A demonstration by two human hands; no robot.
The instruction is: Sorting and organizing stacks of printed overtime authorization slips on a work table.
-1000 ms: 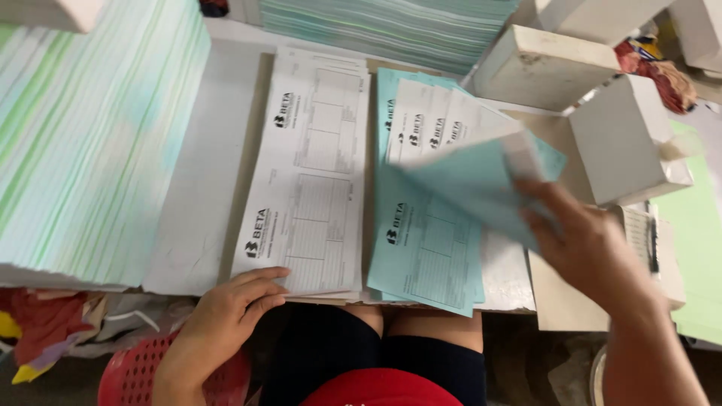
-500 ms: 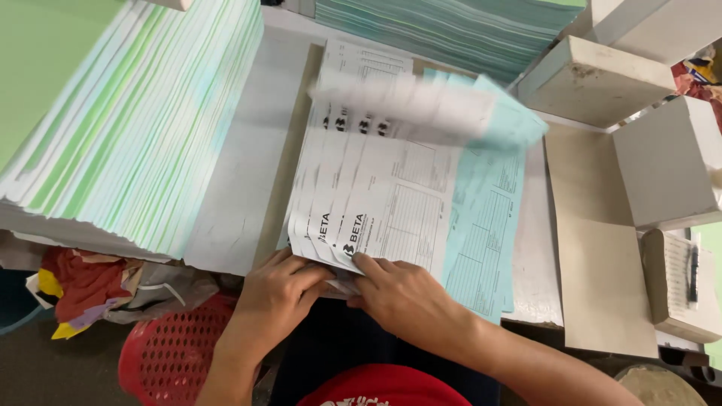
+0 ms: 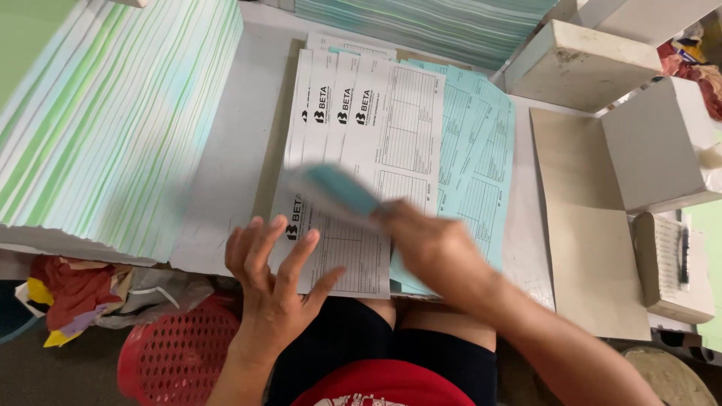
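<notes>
Grip, R: right hand [image 3: 436, 244] closed on a blue sheet [image 3: 338, 188] – sheet blurred, lifted over the white forms.
Grip, L: left hand [image 3: 274, 271] fingers spread, flat, holding nothing; palm at near edge of white forms [image 3: 376, 135].
White forms: fanned stack of printed sheets, centre of the table [image 3: 233, 150], overlapping stepwise to the right.
Blue forms [image 3: 477, 158]: fanned stack just right of white forms, partly under them.
Paper stack, L [image 3: 113, 128]: tall pile w/ green, white and blue edges, left of table.
Paper stack, rear [image 3: 429, 22]: teal-edged pile at far edge.
Blocks [image 3: 579, 56]: pale box-like blocks at right, beside a beige board [image 3: 587, 248].
Below table: red basket [image 3: 177, 353], crumpled cloth – lower left.
</notes>
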